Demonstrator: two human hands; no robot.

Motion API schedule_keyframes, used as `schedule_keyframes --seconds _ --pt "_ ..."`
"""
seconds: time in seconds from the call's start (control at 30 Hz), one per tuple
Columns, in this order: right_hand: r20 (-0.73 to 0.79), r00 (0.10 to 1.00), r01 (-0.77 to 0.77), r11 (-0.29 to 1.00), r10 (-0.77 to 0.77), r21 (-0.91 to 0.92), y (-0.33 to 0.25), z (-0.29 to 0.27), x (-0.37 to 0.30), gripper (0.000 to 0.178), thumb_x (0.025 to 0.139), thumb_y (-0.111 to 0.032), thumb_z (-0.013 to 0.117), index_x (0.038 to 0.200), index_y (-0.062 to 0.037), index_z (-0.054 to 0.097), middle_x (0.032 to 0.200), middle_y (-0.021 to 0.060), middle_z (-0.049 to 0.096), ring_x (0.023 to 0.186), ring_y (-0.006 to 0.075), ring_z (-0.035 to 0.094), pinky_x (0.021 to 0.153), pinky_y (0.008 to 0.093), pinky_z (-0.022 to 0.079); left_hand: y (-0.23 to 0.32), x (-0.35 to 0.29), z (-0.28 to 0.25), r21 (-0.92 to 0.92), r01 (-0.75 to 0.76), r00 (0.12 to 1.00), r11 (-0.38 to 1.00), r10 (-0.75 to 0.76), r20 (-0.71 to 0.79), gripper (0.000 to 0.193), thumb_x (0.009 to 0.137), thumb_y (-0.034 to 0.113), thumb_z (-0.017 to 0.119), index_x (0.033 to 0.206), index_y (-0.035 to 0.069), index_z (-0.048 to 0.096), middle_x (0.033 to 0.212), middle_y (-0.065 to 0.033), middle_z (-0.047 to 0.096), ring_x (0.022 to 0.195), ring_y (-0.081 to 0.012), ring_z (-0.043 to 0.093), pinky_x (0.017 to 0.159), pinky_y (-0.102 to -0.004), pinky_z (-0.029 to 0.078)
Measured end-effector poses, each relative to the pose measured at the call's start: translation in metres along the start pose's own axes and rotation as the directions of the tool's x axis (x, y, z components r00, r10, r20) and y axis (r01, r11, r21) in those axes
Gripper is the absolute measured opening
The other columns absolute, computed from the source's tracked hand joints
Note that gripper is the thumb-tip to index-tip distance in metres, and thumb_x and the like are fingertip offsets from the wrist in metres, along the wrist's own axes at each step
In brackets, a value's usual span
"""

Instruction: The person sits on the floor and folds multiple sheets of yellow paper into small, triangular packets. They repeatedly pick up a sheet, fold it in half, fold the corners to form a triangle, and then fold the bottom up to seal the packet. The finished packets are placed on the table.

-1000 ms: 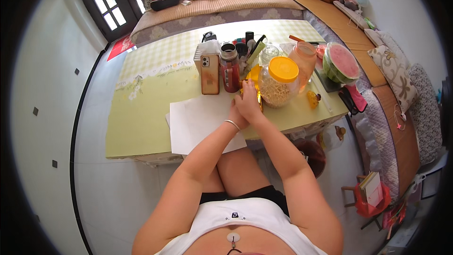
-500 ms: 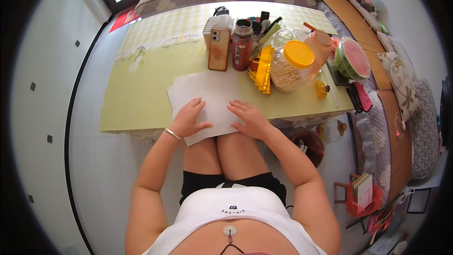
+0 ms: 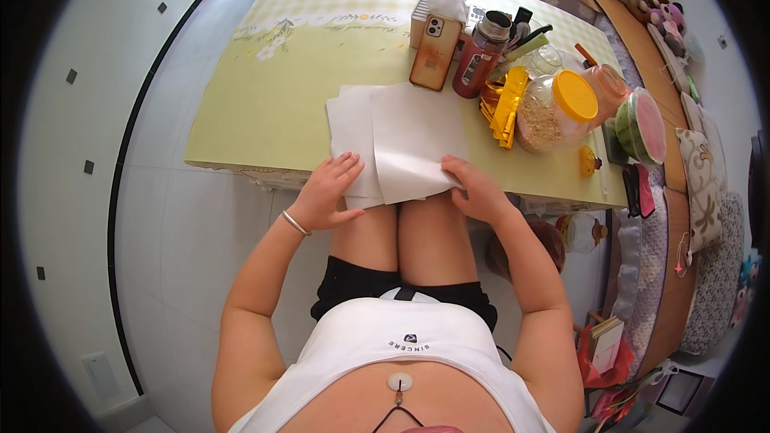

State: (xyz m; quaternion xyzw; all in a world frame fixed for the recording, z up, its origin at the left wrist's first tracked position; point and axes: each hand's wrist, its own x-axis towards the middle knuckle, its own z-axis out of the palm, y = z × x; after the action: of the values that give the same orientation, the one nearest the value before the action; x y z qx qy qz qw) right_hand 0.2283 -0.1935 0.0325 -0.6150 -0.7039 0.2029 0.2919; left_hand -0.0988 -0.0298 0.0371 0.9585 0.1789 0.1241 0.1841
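White sheets of paper lie at the table's near edge, partly overlapping. The top sheet (image 3: 419,136) is shifted right over the lower sheet (image 3: 350,120), and its near part bends up slightly. My left hand (image 3: 327,192) rests on the near left corner of the lower sheet, fingers stretched out and thumb apart. At the right edge of the top sheet, my right hand (image 3: 481,191) has that edge between thumb and fingers.
Beyond the paper stand a phone (image 3: 435,52) and a red bottle (image 3: 482,56). To the right are yellow packets (image 3: 508,108), a yellow-lidded jar (image 3: 553,112) and a cut watermelon (image 3: 640,126). The table's near edge (image 3: 241,168) runs above my knees.
My right hand has gone from lying flat to gripping the top sheet's right edge. That sheet now sits apart from the lower one and bends. The whole view has shifted.
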Motion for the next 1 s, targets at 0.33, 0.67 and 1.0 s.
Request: schedule_keyframes --seconds 0.33,0.67,1.0 --pt "-0.173 0.922 0.322 0.934 -0.347 -0.153 -0.031 0.019 0.043 0.033 0.077 0.007 0.063 0.107 -0.0061 0.068 0.114 0.0117 0.073 0.108 0.0304 0.069 0.091 0.0383 0.057 -0.019 0.025 0.020 -0.202 -0.050 0.957 0.978 -0.010 -0.288 0.032 0.080 0.001 0.071 0.112 0.010 0.071 0.127 -0.0111 0.069 0.128 -0.0330 0.059 0.112 -0.0526 0.039" --pt "-0.092 0.992 0.092 0.991 -0.082 0.102 0.009 0.031 0.039 0.035 0.079 0.014 0.062 0.106 -0.0055 0.072 0.136 0.0088 0.065 0.143 0.0347 0.043 0.116 0.0420 0.037 -0.005 0.003 0.003 -0.236 -0.038 0.955 0.971 -0.034 -0.293 0.031 0.077 0.003 0.072 0.107 0.008 0.072 0.128 -0.0102 0.069 0.132 -0.0324 0.056 0.112 -0.0490 0.041" --pt "-0.245 0.908 -0.260 0.914 0.341 0.311 0.012 0.035 0.082 0.023 0.089 -0.024 0.072 0.090 -0.0011 0.071 0.087 0.0137 0.065 0.090 0.0298 0.061 0.076 0.0390 0.048 -0.039 0.024 0.036 -0.503 0.284 0.729 0.816 -0.525 -0.439 0.014 0.082 0.013 0.076 0.081 0.001 0.070 0.090 -0.0110 0.069 0.095 -0.0309 0.059 0.089 -0.0433 0.047"
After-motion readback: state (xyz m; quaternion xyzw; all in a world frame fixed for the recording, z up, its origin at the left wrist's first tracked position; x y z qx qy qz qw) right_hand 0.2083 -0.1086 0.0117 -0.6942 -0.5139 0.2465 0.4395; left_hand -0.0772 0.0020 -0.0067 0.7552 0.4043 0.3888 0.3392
